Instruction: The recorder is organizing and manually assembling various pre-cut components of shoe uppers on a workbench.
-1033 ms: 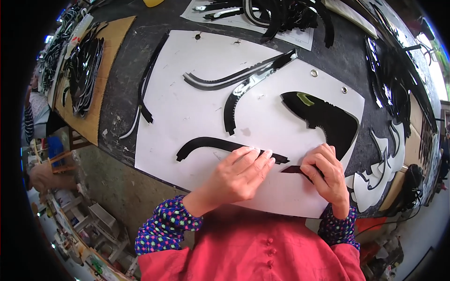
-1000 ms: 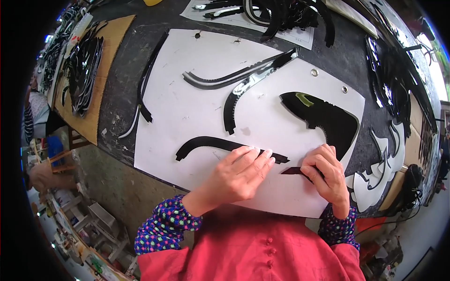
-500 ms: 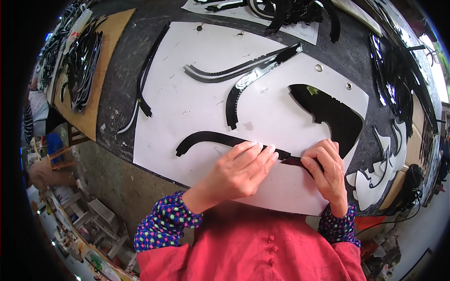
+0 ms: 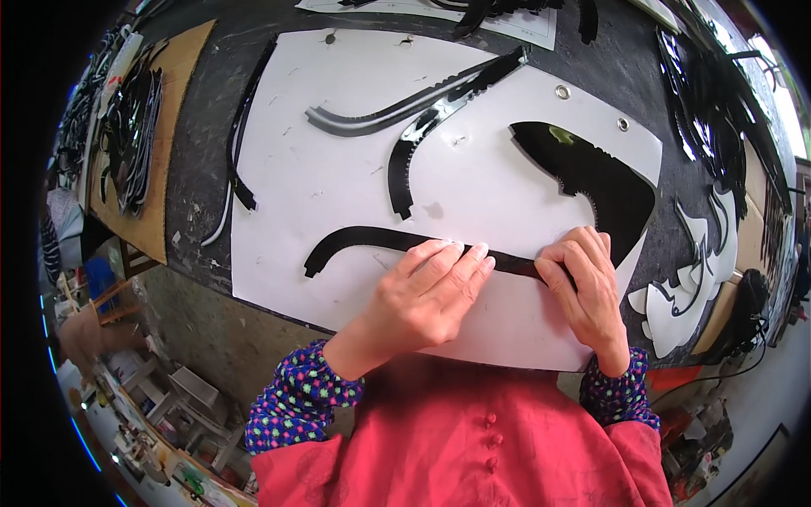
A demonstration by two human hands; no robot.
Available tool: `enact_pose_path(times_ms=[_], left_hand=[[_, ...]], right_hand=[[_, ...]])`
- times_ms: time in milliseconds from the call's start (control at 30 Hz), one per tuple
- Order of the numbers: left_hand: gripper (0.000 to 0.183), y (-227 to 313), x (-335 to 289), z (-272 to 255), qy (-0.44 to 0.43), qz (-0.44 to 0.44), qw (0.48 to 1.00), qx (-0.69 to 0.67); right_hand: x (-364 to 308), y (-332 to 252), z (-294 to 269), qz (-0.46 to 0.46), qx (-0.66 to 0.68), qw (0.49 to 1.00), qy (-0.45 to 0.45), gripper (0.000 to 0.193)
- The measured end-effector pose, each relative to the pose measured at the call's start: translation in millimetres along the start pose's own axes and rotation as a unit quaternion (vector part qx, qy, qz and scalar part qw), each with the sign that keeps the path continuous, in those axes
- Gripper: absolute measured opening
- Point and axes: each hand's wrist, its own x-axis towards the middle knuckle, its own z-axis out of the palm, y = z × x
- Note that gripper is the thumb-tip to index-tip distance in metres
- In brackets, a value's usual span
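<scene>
On the white board point(image 4: 279, 127) in front of me lies a black curved strip point(image 4: 351, 239), hooked at its left end. My left hand point(image 4: 431, 291) presses its fingers, held together, onto the middle of this strip; its thumb is hidden. At the strip's right end my right hand point(image 4: 583, 279) is closed, thumb against bent fingers, pinching the end. Just beyond the right hand is a broad, glossy black boot-shaped piece point(image 4: 608, 186) with a notched edge. Farther up the board, a grey-edged black strip point(image 4: 372, 122) and a shiny black curved strip point(image 4: 401, 169) meet at their upper right ends.
A thin black strip point(image 4: 247, 135) hangs over the board's left edge. Bundles of black strips point(image 4: 131, 144) lie on brown cardboard point(image 4: 179, 110) at left; more black strips point(image 4: 718, 127) are at right. White curved pieces point(image 4: 676, 308) lie near the dark table's point(image 4: 198, 211) right end.
Near my right hand, the strip's stepped, reddish-looking joint now appears as one smoother, straighter dark band. My right hand has shifted slightly; my left still presses the strip. The whole view has shifted a little.
</scene>
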Motion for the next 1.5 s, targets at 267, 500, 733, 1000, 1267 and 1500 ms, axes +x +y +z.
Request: enact_pose_path(times_ms=[267, 500, 733, 1000, 1267, 1500], left_hand=[[0.032, 0, 1, 1, -0.004, -0.008, 1.0, 0.0], [0.032, -1, 1, 0, 0.004, -0.004, 1.0, 0.006], [0.034, -1, 0, 1, 0.007, -0.002, 1.0, 0.007], [0.034, -1, 2, 0, 0.002, -0.001, 1.0, 0.009], [0.033, 0, -1, 0, -0.002, -0.002, 1.0, 0.007], [0.034, 1, 2, -3, -0.013, -0.002, 1.0, 0.001]], right_hand=[[-1, 1, 2, -0.014, -0.017, 1.0, 0.006, 0.006], [-1, 4, -4, -0.002, 0.033, 0.999, -0.028, 0.006], [0, 0, 0, 0.002, 0.008, 1.0, -0.011, 0.006], [1, -1, 1, -0.014, -0.002, 1.0, 0.008, 0.005], [1, -4, 3, -0.012, -0.017, 1.0, 0.009, 0.005], [-1, -8, 8, -0.004, -0.037, 0.999, 0.028, 0.008]])
